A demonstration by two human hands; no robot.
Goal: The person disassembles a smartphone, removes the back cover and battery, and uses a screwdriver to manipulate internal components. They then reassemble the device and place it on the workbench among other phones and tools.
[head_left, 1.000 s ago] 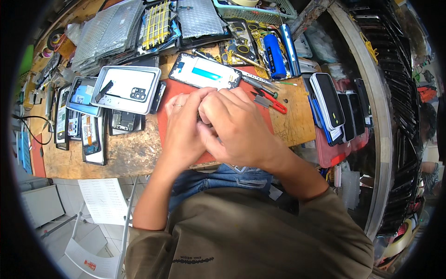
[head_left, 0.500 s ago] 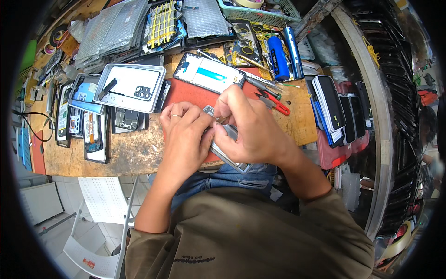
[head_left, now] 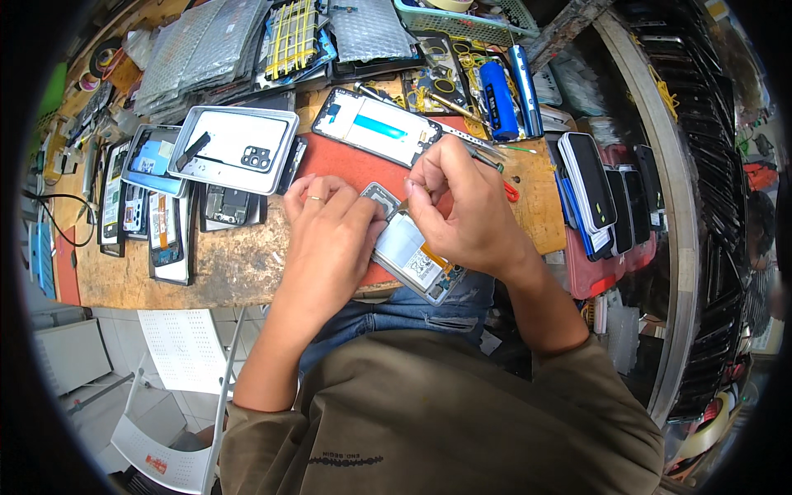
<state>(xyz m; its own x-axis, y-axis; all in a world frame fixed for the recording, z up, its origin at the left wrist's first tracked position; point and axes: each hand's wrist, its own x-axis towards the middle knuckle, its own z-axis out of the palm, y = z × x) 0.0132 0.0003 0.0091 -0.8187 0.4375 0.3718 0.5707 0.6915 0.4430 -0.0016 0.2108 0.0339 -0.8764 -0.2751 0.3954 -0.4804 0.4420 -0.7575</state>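
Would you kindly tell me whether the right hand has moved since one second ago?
Yes: against the blue cylinder, the right hand has moved to the right, away from the left hand.

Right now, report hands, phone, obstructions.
Left hand against opened phone; right hand pinched above it, contents unclear. Battery exposed; right hand partly blocks view.

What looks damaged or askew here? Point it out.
The wooden bench top is scuffed and darkened near its front edge: worn. The white tray sits askew, overlapping other phone parts. The phone at the left hand lies open, but I see no clear damage.
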